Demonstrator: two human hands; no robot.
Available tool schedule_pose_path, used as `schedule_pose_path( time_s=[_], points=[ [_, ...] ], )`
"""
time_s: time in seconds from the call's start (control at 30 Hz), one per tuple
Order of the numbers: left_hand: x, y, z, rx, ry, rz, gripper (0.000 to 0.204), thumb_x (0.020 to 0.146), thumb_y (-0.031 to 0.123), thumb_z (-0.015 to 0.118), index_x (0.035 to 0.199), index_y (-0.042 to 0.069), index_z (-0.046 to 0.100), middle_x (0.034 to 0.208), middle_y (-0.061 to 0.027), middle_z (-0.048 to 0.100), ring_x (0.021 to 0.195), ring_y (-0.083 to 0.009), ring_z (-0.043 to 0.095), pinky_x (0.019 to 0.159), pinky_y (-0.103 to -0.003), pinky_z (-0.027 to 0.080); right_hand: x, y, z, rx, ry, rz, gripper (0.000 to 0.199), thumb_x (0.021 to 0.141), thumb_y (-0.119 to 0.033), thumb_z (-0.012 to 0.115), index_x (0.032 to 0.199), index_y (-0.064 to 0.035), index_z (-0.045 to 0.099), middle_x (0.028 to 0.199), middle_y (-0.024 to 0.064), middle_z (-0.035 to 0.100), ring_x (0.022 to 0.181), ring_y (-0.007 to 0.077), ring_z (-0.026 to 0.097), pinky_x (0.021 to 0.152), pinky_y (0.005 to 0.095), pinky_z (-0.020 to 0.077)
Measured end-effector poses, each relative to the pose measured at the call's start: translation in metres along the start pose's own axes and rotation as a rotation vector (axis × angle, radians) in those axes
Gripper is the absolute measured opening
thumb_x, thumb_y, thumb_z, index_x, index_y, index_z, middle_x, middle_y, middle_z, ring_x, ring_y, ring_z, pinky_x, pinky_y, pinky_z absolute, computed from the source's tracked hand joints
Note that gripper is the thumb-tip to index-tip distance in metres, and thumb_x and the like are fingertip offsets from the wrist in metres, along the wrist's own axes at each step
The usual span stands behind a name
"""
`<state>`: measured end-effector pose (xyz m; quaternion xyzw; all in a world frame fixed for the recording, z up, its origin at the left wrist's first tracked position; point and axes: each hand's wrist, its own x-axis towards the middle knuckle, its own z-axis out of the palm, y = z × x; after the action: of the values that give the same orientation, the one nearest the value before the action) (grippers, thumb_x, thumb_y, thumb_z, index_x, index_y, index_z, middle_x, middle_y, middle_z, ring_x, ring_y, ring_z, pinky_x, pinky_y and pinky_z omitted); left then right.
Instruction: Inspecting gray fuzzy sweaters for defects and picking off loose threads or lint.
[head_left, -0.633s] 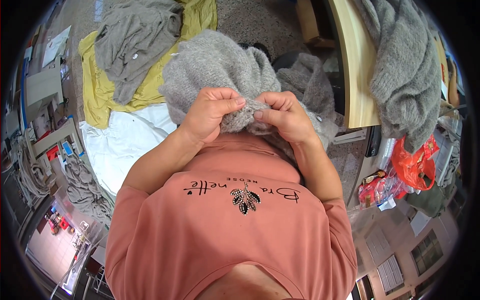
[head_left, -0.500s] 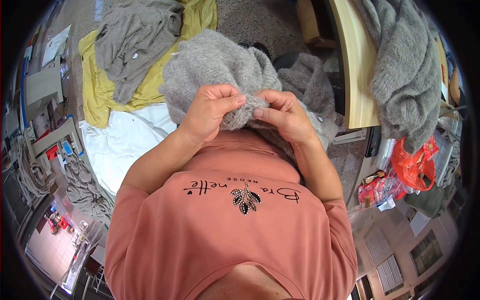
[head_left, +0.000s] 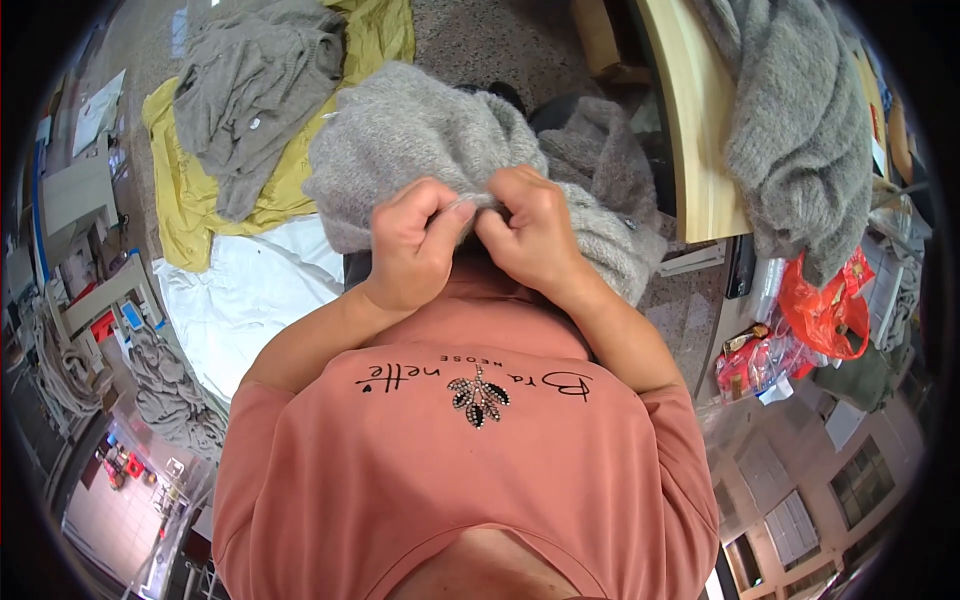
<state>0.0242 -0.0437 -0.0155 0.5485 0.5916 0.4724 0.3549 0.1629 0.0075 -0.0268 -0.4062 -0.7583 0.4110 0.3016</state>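
A fuzzy grey knit garment (head_left: pixel 420 120) lies bunched across my lap, spreading to both sides. My left hand (head_left: pixel 415 240) pinches a fold of its near edge between thumb and curled fingers. Close beside it, my right hand (head_left: pixel 528 225) grips the same edge with its fingers curled in, knuckles up. The two hands almost meet, and a short stretch of knit runs between them. A small dark spot shows on the part of the garment right of my right hand. What lies under my fingers is hidden.
At the far left, a grey sweater (head_left: pixel 250 90) lies on a yellow sheet (head_left: pixel 180 200), with a white sheet (head_left: pixel 250 290) nearer me. To the right stands a pale wooden table edge (head_left: pixel 695 130) with another grey knit (head_left: pixel 805 140) draped over it. A red plastic bag (head_left: pixel 825 310) sits nearby.
Both hands have turned from a flat thumb-and-finger hold to tighter, more curled grips on the knit edge. The bunched knit that showed below them is now mostly out of sight.
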Motion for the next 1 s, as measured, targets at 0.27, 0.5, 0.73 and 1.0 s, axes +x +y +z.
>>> schedule_pose_path(
  time_s=[0.27,0.5,0.73,1.0],
  points=[
    [0.007,0.007,-0.007,0.009,-0.157,-0.053,0.005,0.074,0.0,0.059,0.075,0.0,0.055,0.064,-0.0069,0.052,0.056,-0.0147,0.049,0.051,-0.027,0.038,-0.008,0.002,-0.014,0.069,-0.036,-0.074,0.011,0.063,-0.003,0.057,0.072,0.0015,0.054,0.065,0.0126,0.051,0.063,0.0275,0.049,0.058,0.0344,0.039],
    [0.008,0.002,-0.015,-0.177,-0.189,-0.284,0.006,0.078,0.004,0.057,0.075,-0.001,0.055,0.062,0.0009,0.047,0.057,-0.0062,0.041,0.05,-0.022,0.034,-0.025,0.014,-0.076,-0.268,-0.15,0.222,0.029,0.07,-0.004,0.06,0.098,0.0,0.056,0.096,0.0143,0.058,0.091,0.03,0.056,0.079,0.0342,0.0431],
    [0.018,0.0,-0.025,-0.335,-0.305,-0.426,0.013,0.079,0.007,0.059,0.068,0.003,0.053,0.058,0.0083,0.039,0.055,-0.0007,0.032,0.045,-0.02,0.027,-0.045,0.025,-0.073,-0.031,0.037,0.293,0.03,0.072,0.009,0.048,0.099,0.0001,0.056,0.09,0.0123,0.061,0.079,0.0212,0.061,0.071,0.0256,0.0449],
    [0.02,-0.001,-0.043,-0.415,-0.514,-0.561,0.011,0.078,0.007,0.059,0.069,0.002,0.056,0.061,0.0074,0.045,0.056,0.0001,0.036,0.046,-0.018,0.027,-0.045,0.021,-0.081,-0.216,0.287,-0.016,0.032,0.071,0.014,0.045,0.099,0.0016,0.055,0.089,0.0119,0.061,0.08,0.0194,0.06,0.073,0.0249,0.0448]
  ],
)
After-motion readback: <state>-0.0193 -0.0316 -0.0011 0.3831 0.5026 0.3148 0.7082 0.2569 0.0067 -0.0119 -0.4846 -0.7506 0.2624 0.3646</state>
